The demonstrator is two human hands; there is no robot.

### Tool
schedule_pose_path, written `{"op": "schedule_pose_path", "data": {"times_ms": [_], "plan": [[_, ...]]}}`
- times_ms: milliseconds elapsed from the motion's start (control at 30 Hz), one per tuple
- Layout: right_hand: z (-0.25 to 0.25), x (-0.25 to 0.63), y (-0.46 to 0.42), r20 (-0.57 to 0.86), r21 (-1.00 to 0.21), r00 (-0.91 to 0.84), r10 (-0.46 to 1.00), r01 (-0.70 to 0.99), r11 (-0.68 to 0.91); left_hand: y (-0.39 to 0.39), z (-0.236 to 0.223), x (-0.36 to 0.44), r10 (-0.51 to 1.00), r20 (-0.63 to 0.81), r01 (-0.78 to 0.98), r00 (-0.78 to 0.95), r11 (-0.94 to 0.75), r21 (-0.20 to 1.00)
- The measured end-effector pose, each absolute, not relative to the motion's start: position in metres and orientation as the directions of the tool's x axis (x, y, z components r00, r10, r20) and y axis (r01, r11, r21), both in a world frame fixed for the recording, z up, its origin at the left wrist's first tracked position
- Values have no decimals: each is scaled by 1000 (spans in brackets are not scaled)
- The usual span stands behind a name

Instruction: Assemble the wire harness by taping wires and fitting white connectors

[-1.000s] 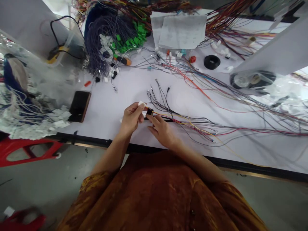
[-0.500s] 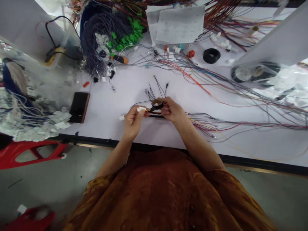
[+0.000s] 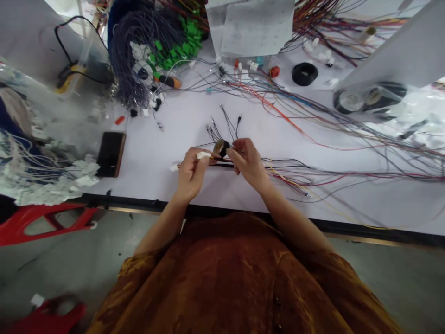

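My left hand is closed in a pinch on a small white connector, with wires leading off to the right. A small roll of black tape stands on edge just right of that connector. My right hand has its thumb and fingers bent at the roll's right side, apparently gripping its edge. Below the roll a black-covered wire bundle runs between the hands. Several thin black wires with metal terminals fan out behind the roll. A second white connector lies left of my left hand.
A phone and piled white connectors lie at the left. Green-ended cables, papers and another black tape roll are at the back. Long loose wires stretch right. The table's dark front edge runs before me.
My right hand rose from the wires and took the tape roll beside the connector. Since then the roll has turned and shifted slightly left. My left hand keeps its pinch on the connector.
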State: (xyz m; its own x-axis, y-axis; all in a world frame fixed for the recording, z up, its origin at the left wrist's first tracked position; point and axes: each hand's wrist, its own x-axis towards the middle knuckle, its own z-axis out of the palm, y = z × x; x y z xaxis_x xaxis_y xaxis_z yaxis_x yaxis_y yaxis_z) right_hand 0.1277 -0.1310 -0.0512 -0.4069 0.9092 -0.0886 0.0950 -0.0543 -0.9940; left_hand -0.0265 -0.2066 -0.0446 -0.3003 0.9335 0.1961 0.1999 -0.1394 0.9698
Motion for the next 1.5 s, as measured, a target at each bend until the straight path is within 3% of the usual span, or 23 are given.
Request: {"op": "schedule_pose_path", "data": {"times_ms": [100,200,333,433,533,667,733,800,900,967,1033,1133,1233,1300,1367,1433,1500], "plan": [[-46,112,-108,-378,-898,-481,791,-17,-440,-212,-43,-25,936,286,389,-206,-190,901],[-51,112,-97,-525,-726,-473,707,-183,-662,-212,-55,-25,926,205,176,-317,-155,972],[-58,133,-96,-596,-599,-445,669,-310,-739,-205,-74,-30,879,-28,-201,-477,-78,977],[-61,148,-99,-540,-626,-478,693,-322,-710,-197,-81,-36,913,-119,-316,-390,-11,949],[-61,154,-101,-481,-682,-485,730,-315,-660,-186,-82,-36,962,-128,-318,-240,47,947],[-58,155,-109,-405,-794,-472,783,-243,-557,-170,-73,-27,974,-67,-117,-216,42,992],[-57,156,-121,-293,-917,-401,868,-137,-373,-164,-67,-22,965,-65,-7,-255,65,998],[-57,159,-138,-80,-997,-396,915,52,-64,-161,-62,-18,944,-108,-6,-311,112,994],[-59,163,-159,165,-910,-579,798,222,349,-163,-55,-14,915,-186,-118,-359,153,981],[-58,163,-161,224,-894,-570,790,201,399,-169,-49,-11,928,-133,-64,-348,118,991],[-55,159,-150,157,-959,-439,885,148,243,-177,-41,-9,961,24,135,-274,14,991],[-49,148,-121,-206,-975,-382,901,-2,-224,-188,-32,-5,971,229,389,-74,-183,903],[-49,144,-100,-428,-805,-496,755,-170,-568,-190,-37,-2,954,264,361,-144,-197,912],[-53,148,-102,-450,-756,-497,742,-229,-613,-187,-45,0,932,178,246,-316,-100,964],[-59,156,-117,-374,-859,-417,828,-182,-479,-181,-53,1,898,59,138,-435,1,990],[-64,165,-138,-171,-983,-400,900,13,-181,-175,-57,1,879,-19,66,-476,57,996],[-67,172,-155,33,-968,-528,848,196,159,-170,-56,1,876,-61,-7,-478,65,998]]}}
